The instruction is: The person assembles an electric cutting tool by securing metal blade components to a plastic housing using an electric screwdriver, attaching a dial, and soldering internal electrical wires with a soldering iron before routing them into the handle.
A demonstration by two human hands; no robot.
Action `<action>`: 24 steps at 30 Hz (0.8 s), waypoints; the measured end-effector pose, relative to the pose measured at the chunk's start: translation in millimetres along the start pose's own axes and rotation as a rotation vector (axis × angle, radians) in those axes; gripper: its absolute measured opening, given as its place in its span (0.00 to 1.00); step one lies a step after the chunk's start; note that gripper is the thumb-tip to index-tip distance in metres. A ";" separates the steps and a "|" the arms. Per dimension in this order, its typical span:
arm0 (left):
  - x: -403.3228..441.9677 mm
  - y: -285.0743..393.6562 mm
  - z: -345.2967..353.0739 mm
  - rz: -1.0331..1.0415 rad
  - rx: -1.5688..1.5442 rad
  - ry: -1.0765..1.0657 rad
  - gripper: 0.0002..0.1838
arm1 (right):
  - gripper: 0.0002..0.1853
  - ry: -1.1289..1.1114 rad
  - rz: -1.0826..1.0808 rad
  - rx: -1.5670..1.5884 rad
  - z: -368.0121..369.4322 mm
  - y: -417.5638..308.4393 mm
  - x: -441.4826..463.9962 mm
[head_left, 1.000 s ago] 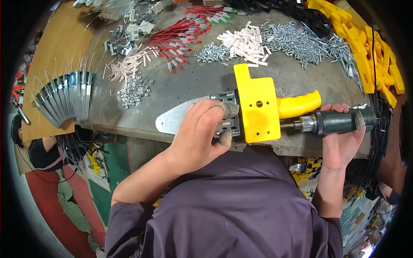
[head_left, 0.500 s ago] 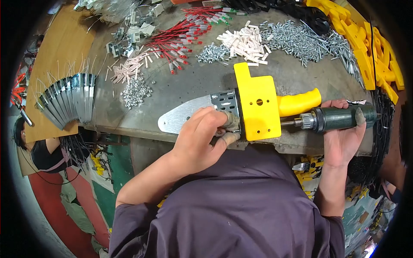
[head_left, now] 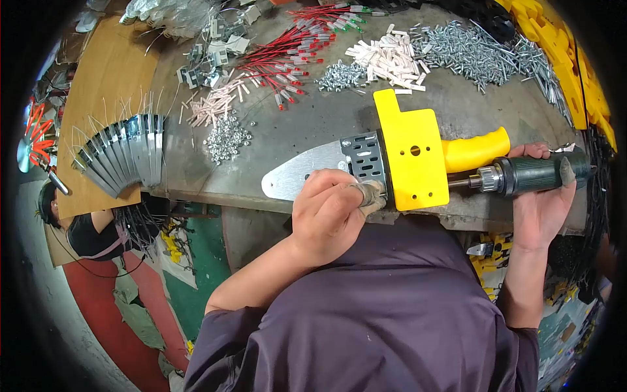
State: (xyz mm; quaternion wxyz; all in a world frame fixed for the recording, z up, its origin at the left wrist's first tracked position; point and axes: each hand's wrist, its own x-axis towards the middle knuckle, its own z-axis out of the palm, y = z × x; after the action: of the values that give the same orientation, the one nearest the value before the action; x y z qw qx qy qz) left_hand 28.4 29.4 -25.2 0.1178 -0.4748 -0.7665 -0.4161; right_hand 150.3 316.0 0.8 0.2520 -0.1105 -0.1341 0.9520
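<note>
A pipe welding tool lies across the bench, with a flat silver plate (head_left: pixel 294 178), a dark slotted metal guard (head_left: pixel 367 157), a yellow plastic body (head_left: pixel 418 170) and a yellow handle (head_left: pixel 480 148). My left hand (head_left: pixel 333 212) is closed at the lower edge of the slotted guard; its fingertips, some in worn coverings, grip there and hide that corner. My right hand (head_left: pixel 539 212) is wrapped around a dark green electric screwdriver (head_left: pixel 545 173). The screwdriver lies level, below the handle. Its shaft points left into the yellow body's right side, and its tip is hidden.
Behind the tool lie piles of screws (head_left: pixel 464 55), white ceramic pieces (head_left: pixel 388 59), red-wired indicator lights (head_left: pixel 287 59) and nuts (head_left: pixel 225 138). Fanned metal strips (head_left: pixel 124 153) rest on a brown board (head_left: pixel 108 72) at left. Yellow housings (head_left: pixel 555 59) are heaped at right. Another person (head_left: pixel 98 235) sits at left.
The whole view has shifted, so everything appears farther right. My left thumb and fingers have drawn together at the guard's edge. My right hand keeps the screwdriver in the same place against the tool.
</note>
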 end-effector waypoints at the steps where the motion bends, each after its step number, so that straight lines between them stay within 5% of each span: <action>1: -0.5 0.4 0.3 -0.019 -0.016 -0.009 0.20 | 0.17 0.000 -0.001 -0.001 0.4 0.1 -0.4; 19: 5.7 -2.6 -0.9 0.185 0.051 -0.027 0.21 | 0.16 0.090 -0.044 -0.055 0.3 -0.7 -6.0; 24: 7.9 1.1 -4.8 0.055 0.011 -0.086 0.20 | 0.17 0.045 -0.010 -0.015 -2.8 -2.4 -3.1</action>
State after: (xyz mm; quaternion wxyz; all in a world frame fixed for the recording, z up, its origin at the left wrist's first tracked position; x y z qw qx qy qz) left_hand 24.2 31.0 -17.0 0.0987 -0.5127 -0.7597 -0.3877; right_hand 154.8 317.0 -0.6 0.2586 -0.1331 -0.1358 0.9471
